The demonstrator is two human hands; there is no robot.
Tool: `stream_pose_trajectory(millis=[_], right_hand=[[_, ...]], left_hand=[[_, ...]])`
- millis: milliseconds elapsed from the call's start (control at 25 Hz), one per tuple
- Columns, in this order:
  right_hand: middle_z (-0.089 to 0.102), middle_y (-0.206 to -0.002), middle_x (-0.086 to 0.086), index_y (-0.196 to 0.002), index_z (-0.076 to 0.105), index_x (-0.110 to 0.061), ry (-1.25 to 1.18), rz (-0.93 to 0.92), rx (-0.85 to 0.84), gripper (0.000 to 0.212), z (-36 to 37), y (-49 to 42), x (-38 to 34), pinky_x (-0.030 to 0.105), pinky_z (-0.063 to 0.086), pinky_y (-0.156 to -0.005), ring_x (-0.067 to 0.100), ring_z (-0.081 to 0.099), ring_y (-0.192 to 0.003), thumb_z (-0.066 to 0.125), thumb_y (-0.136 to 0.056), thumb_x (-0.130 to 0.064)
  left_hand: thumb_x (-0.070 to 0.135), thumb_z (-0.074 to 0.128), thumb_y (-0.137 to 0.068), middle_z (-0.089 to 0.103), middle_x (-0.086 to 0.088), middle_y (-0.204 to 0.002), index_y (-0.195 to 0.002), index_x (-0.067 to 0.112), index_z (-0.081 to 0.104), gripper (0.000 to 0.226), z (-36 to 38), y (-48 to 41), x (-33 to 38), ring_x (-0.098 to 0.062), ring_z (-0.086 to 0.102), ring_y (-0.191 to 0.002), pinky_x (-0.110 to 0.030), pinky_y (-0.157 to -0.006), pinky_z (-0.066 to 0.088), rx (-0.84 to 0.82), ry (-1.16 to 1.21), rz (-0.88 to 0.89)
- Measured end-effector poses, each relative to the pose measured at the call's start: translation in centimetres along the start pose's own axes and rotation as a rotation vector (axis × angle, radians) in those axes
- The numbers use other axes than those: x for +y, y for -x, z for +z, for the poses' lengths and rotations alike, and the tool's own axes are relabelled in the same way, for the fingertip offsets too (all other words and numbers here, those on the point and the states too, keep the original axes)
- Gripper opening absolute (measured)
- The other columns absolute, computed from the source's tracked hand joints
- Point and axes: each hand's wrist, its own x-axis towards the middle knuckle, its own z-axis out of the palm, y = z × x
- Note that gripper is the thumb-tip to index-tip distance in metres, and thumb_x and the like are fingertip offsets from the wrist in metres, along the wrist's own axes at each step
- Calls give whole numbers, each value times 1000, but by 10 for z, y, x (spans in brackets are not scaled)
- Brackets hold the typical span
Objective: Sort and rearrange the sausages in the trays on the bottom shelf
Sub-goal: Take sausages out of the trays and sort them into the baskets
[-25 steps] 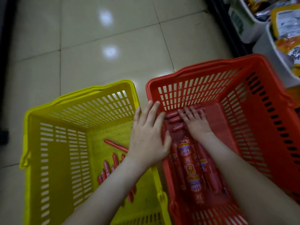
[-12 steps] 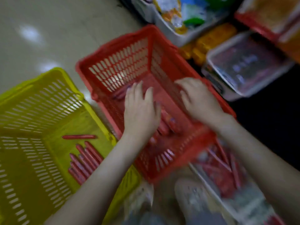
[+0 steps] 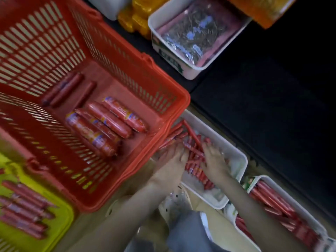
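Left hand: left hand (image 3: pixel 173 158) laid on the near-left side of the pile, fingers fairly straight and spread; no sausage seen pinched, though blurred.
Right hand: right hand (image 3: pixel 215 161) flat on the right side of the same pile, fingers fanned wide.
Why so held: probably to sweep the loose sticks together from both sides and line them up.
Task's thing: thin red plastic-wrapped sausages (image 3: pixel 193 153), criss-crossed in a heap between the hands.
Where: in the white rectangular plastic tray (image 3: pixel 243 159), just right of the red slotted plastic basket (image 3: pixel 45 42).
Look: slim, glossy, pointing several ways; likely slippery and prone to roll.
Sorted already: thick red sausages with printed labels (image 3: pixel 105 124) side by side in the red basket; slimmer ones (image 3: pixel 23 206) in the yellow plastic basket (image 3: pixel 60 220), near left.
Neighbour: second white tray (image 3: pixel 263 177), near right, with sausages lying parallel.
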Motion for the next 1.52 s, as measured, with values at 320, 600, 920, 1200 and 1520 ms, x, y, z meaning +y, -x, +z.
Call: stream_pose_trajectory(millis=[320, 600, 920, 1200, 1520], right_hand=[[50, -126, 14, -128, 50, -8, 146, -119, 5, 56, 43, -28, -19, 41, 33, -99, 37, 45, -117, 69, -75, -15], [61, -91, 4, -104, 60, -18, -605, 216, -108, 12, 41, 9, -14, 27, 37, -68, 22, 59, -86, 52, -95, -17], [59, -124, -6, -110, 62, -44, -1381, 203, -137, 23, 6, 24, -39, 28, 42, -99, 12, 53, -120, 50, -96, -30], [9, -142, -34, -136, 7, -57, -743, -45, -256, 71, -1, 30, -36, 4, -11, -100, -12, -1, -127, 37, -73, -65], [52, -121, 14, -126, 48, -6, -415, 509, 111, 41, 33, -1, 32, 38, 39, -97, 32, 49, -115, 62, -89, -19]], left_hand=[[25, 56, -70, 61, -20, -117, -118, 4, 61, 53, 51, -1, -11, -35, 62, -100, -44, -88, 53, -31, 61, -64], [14, 53, -90, 58, -10, -112, -114, 10, 56, 25, 31, 0, 10, -22, 56, -104, -26, -90, 40, 24, 730, -455], [37, 39, -101, 68, -7, -114, -128, 17, 53, 37, 24, -26, 22, -22, 65, -108, -37, -91, 54, -477, 1936, -837], [7, 55, -94, 74, -2, -95, -116, 18, 60, 24, 25, -26, 6, -17, 70, -89, -39, -80, 58, -241, 1901, -882], [4, 57, -93, 73, 0, -83, -107, 24, 56, 24, 28, -20, 4, -16, 71, -81, -30, -67, 57, -295, 1798, -838]])
